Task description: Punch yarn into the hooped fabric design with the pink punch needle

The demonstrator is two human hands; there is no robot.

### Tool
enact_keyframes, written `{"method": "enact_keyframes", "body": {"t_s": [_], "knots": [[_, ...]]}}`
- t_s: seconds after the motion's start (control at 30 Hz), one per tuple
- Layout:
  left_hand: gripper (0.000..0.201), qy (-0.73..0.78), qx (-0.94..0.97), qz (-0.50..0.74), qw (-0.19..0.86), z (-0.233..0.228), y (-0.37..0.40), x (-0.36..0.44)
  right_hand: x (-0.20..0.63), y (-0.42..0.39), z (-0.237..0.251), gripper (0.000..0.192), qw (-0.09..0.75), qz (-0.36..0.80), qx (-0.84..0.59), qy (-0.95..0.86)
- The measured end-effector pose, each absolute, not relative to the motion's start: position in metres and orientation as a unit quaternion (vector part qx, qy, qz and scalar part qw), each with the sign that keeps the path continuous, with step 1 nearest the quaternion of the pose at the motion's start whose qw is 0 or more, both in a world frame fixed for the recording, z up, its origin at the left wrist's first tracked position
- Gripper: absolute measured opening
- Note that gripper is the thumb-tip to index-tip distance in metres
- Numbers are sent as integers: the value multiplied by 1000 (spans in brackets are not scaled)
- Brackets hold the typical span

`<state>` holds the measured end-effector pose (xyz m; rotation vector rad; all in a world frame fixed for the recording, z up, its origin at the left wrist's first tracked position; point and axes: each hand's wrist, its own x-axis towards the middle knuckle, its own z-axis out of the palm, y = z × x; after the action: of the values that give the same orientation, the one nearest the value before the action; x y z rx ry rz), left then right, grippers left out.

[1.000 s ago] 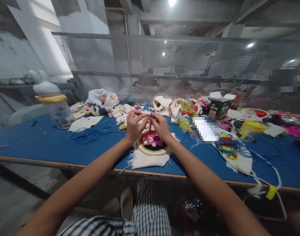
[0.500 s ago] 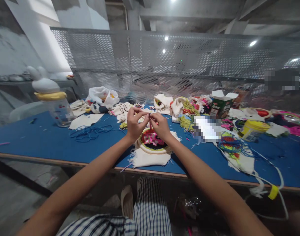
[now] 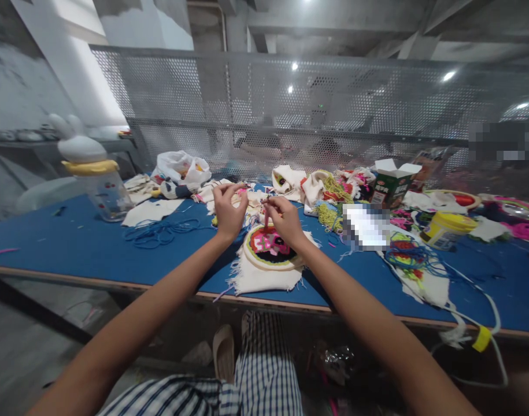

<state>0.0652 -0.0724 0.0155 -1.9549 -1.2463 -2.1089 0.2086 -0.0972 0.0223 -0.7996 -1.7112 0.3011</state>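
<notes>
While raised above embroidery hoop point(image 3: 270, 248), left hand point(image 3: 228, 209) pinched shut (contents unclear), right hand point(image 3: 283, 221) clamped on red strand point(image 3: 266, 218), blue table point(image 3: 73, 248).

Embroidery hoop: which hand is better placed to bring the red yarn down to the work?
Right. The right hand pinches the red yarn directly over the embroidery hoop; the left hand sits off to its side.

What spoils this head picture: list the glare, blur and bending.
Head view: ceiling lamps flare white; the window on the left is blown out; two patches are blurred into blocks, one on the table; the table edge bows, wide-lens bending.
</notes>
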Motion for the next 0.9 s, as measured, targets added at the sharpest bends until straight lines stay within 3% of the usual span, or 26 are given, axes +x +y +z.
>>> {"method": "enact_keyframes", "body": {"t_s": [0.33, 0.9], "knots": [[25, -321, -821, -399, -251, 0, -75, 78, 227, -78, 23, 18, 679, 275, -362, -576], [24, -366, -808, -343, -310, -6, -65, 69, 234, -70, 22, 17, 710, 343, -389, -476]]}}
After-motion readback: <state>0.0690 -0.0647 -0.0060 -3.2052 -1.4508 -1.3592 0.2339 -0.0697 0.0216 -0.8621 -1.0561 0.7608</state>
